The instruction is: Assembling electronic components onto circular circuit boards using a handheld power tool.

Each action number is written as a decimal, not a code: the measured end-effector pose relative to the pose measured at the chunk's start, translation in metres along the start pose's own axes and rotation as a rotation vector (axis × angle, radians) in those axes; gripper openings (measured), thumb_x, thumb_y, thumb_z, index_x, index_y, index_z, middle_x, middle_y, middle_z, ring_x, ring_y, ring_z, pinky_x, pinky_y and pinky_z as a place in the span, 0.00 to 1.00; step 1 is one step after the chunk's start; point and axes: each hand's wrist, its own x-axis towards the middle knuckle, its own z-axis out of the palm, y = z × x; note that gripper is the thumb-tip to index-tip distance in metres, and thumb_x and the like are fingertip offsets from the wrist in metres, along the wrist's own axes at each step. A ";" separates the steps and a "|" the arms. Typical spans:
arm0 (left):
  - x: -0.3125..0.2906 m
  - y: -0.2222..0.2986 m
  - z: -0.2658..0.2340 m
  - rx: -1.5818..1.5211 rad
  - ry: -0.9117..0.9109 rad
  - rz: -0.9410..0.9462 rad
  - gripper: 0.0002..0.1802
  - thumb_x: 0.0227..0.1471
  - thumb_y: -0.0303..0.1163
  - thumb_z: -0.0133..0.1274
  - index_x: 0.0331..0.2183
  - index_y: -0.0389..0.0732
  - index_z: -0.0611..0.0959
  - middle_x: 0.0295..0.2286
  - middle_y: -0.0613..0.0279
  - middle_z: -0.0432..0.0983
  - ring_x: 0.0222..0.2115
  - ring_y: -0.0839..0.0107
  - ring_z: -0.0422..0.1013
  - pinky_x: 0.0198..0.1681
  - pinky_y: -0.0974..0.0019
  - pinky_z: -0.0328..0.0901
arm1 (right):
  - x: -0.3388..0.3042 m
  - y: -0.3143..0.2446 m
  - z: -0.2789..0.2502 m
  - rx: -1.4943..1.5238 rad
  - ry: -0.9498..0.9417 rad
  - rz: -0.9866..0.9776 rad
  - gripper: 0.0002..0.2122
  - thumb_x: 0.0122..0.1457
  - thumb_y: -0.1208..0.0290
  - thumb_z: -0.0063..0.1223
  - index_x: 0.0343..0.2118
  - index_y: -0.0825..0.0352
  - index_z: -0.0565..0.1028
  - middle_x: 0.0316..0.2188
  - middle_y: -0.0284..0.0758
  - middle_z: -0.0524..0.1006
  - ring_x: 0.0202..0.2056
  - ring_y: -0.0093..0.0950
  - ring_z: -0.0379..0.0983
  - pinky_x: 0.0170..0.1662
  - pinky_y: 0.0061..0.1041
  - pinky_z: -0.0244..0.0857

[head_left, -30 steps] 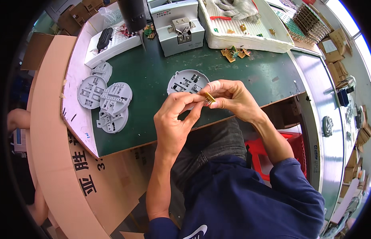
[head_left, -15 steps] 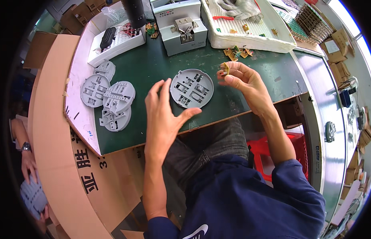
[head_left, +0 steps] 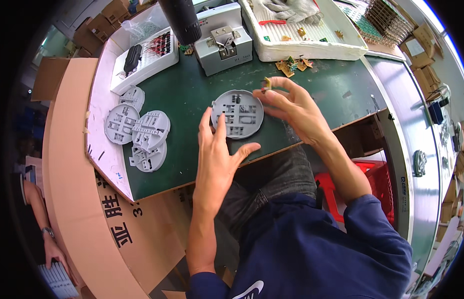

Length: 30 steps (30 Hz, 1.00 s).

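A round grey plastic disc [head_left: 244, 102] with rows of slots lies on the green tabletop in front of me. At its left edge is my left hand [head_left: 219, 157], fingers apart and nothing in it; the fingertips overlap the rim, and whether they touch it I cannot tell. My right hand [head_left: 294, 107] pinches a small yellowish circuit board [head_left: 267, 85] between thumb and fingers, just off the disc's upper right edge. More such small boards [head_left: 285, 69] lie in a loose pile beyond that hand.
Several similar grey discs [head_left: 152, 127] overlap at the left. Behind stand a grey metal machine [head_left: 224, 56], a dark cylinder [head_left: 181, 22], a white foam tray [head_left: 311, 52] with gloves, and a white box [head_left: 159, 62] of wires. Another person's hand [head_left: 55, 254] holds a grey part at far left.
My right hand has brought the small circuit board left, closer to the disc. My left hand has shifted right, its fingers now over the disc's left rim. The whole view has shifted slightly.
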 end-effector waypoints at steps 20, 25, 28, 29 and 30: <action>0.024 -0.015 0.005 -0.104 -0.116 0.258 0.49 0.38 0.52 0.74 0.60 0.41 0.76 0.66 0.51 0.58 0.66 0.49 0.53 0.67 0.50 0.56 | -0.021 -0.005 -0.008 -0.091 0.011 -0.056 0.16 0.69 0.69 0.53 0.56 0.68 0.68 0.54 0.44 0.77 0.56 0.31 0.74 0.59 0.27 0.67; 0.013 0.000 0.029 0.060 0.132 0.147 0.52 0.40 0.58 0.72 0.57 0.31 0.75 0.61 0.43 0.63 0.58 0.44 0.59 0.61 0.45 0.60 | 0.010 0.007 -0.007 -0.256 -0.078 -0.156 0.15 0.68 0.73 0.56 0.55 0.71 0.72 0.50 0.40 0.79 0.52 0.24 0.75 0.58 0.27 0.69; 0.005 0.009 0.035 0.132 0.187 -0.004 0.57 0.39 0.60 0.71 0.61 0.32 0.70 0.63 0.40 0.57 0.59 0.41 0.57 0.61 0.42 0.59 | 0.016 -0.007 0.003 -0.665 -0.083 -0.267 0.14 0.66 0.73 0.58 0.52 0.74 0.75 0.49 0.38 0.80 0.50 0.24 0.76 0.55 0.31 0.73; 0.003 0.008 0.033 0.109 0.136 -0.003 0.64 0.38 0.63 0.71 0.64 0.32 0.64 0.65 0.39 0.51 0.61 0.39 0.54 0.62 0.40 0.57 | 0.017 -0.005 0.003 -0.714 -0.056 -0.339 0.14 0.59 0.75 0.62 0.48 0.71 0.79 0.45 0.43 0.82 0.47 0.35 0.81 0.52 0.33 0.74; 0.004 0.007 0.029 0.107 0.141 -0.007 0.64 0.38 0.63 0.71 0.64 0.32 0.64 0.65 0.39 0.51 0.61 0.39 0.54 0.62 0.40 0.57 | 0.019 -0.005 0.002 -0.717 -0.062 -0.339 0.14 0.59 0.75 0.62 0.48 0.71 0.79 0.45 0.43 0.82 0.47 0.35 0.81 0.52 0.33 0.74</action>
